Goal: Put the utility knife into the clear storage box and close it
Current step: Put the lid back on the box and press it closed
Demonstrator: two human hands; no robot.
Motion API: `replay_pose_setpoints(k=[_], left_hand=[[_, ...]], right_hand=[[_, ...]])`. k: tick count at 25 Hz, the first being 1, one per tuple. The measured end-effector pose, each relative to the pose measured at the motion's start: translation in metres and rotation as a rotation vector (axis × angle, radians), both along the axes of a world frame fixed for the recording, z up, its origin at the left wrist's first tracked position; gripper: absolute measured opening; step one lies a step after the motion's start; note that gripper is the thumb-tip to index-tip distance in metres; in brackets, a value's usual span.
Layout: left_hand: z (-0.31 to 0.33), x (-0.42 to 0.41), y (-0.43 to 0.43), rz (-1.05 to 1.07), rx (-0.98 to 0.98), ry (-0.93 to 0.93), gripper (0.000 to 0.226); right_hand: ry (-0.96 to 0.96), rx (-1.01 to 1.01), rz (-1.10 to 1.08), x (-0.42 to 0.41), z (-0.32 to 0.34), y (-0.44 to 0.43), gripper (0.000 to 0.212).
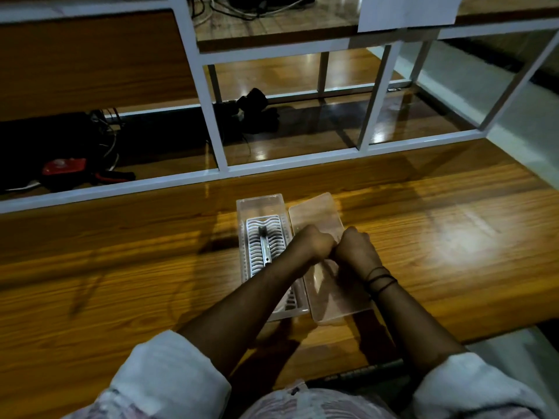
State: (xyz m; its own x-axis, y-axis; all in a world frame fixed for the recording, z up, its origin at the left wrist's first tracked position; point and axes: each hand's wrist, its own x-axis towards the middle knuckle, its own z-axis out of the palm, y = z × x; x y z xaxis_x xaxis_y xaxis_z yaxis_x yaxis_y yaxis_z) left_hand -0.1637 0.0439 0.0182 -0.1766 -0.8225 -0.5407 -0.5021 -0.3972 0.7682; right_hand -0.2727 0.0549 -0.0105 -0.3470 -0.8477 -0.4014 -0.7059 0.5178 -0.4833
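The clear storage box lies open on the wooden table, with a white ribbed insert inside it. On that insert rests the utility knife, a slim metal body with a dark tip. The clear lid lies flat on the table just right of the box. My left hand and my right hand are side by side over the lid's middle, fingers curled down onto it. Whether they grip the lid I cannot make out, as the fingers are hidden.
A white-framed shelf unit runs along the far side of the table. A red and black tool and cables lie in its left bay, a black object further back. The table's near edge is at the right.
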Motion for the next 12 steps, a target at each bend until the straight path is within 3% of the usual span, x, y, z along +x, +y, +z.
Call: replay_pose_setpoints(k=[1,3,8,12], left_hand=[[0.003,0.001,0.001,0.027,0.004,0.036,0.035],[0.008,0.001,0.002,0.097,0.007,0.113,0.042],[0.024,0.013,-0.001,0.239,0.064,0.29,0.057],[0.03,0.044,-0.005,0.365,-0.02,0.347,0.027]], right_hand=[[-0.055,-0.027,0.005,-0.001,0.006,-0.002,0.024],[-0.174,-0.072,-0.016,-0.001,0.018,-0.005,0.011],[-0.545,-0.176,0.022,0.018,0.054,0.002,0.015],[-0.675,-0.209,0.053,0.032,0.067,0.005,0.009]])
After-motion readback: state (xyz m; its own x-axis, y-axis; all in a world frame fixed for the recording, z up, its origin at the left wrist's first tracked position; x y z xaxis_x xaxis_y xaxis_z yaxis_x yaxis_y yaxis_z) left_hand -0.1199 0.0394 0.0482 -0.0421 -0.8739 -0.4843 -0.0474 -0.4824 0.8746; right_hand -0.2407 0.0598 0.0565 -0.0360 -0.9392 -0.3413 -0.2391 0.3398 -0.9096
